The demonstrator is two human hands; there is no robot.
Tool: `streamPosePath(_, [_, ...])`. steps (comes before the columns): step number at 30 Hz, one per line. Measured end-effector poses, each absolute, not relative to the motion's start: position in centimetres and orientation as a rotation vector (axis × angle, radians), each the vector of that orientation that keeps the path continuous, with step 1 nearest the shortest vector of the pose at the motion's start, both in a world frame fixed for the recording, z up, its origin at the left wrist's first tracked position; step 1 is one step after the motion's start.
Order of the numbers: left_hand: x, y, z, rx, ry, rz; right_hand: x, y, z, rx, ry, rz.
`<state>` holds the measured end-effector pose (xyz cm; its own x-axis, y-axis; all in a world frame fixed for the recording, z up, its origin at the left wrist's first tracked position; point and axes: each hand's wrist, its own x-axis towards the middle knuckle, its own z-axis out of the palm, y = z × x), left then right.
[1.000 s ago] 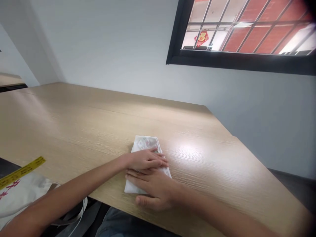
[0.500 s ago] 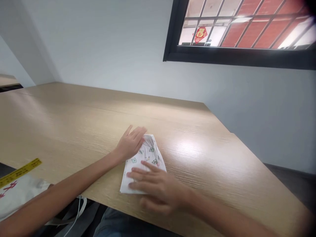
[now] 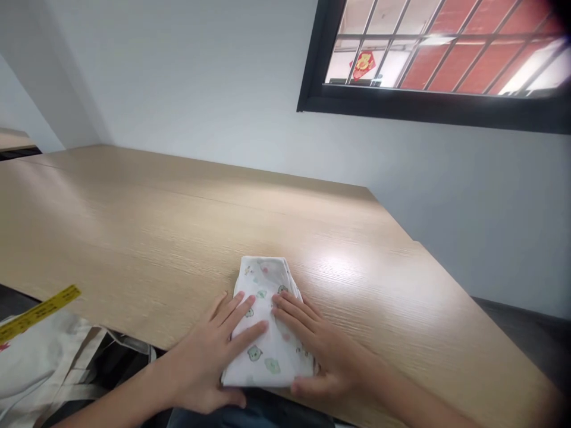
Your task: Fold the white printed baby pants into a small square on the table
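Note:
A small folded white cloth [image 3: 266, 279] printed with little green and pink animals lies on the light wooden table [image 3: 156, 220], close to its near edge. My left hand [image 3: 209, 356] rests flat on the cloth's left half, fingers stretched out. On the right half my right hand [image 3: 319, 345] lies flat too, fingers extended toward the middle. The fingertips of both hands nearly meet at the cloth's centre. Neither hand grips anything.
A white cloth bag [image 3: 40, 356] with straps and a yellow tape strip [image 3: 38, 312] sits below the table's near edge at the left. A grey wall and a black-framed barred window [image 3: 437, 59] stand behind the table. The table's right edge runs diagonally.
The cloth has slid toward the near edge. Both hands drew back with it; the left left the cloth's far end and both now press flat side by side on it.

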<state>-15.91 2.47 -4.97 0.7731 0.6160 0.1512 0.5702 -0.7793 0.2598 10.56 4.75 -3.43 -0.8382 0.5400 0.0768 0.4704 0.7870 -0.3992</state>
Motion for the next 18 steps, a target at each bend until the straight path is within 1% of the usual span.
streamPosePath(4, [-15.7, 2.5, -5.0, 2.659, 0.925, 0.624, 11.5, 3.1, -3.2, -0.831, -2.805, 0.674])
streamPosePath(8, [-14.9, 3.3, -4.8, 2.213, 1.212, 0.841, 11.5, 2.6, -2.8, -0.958, -2.626, 0.814])
streamPosePath(12, [-13.4, 4.6, -4.4, 1.773, 1.474, 0.897, 10.8, 3.1, -2.6, -1.189, -2.2, 1.042])
streamPosePath(15, [-12.5, 5.4, -4.1, 1.713, 1.54, 0.894, 9.7, 4.0, -2.6, -1.276, -1.861, 1.162])
streamPosePath(18, [-11.9, 6.0, -3.9, 1.748, 1.635, 0.85, 8.6, 5.2, -2.6, -1.3, -1.655, 1.144])
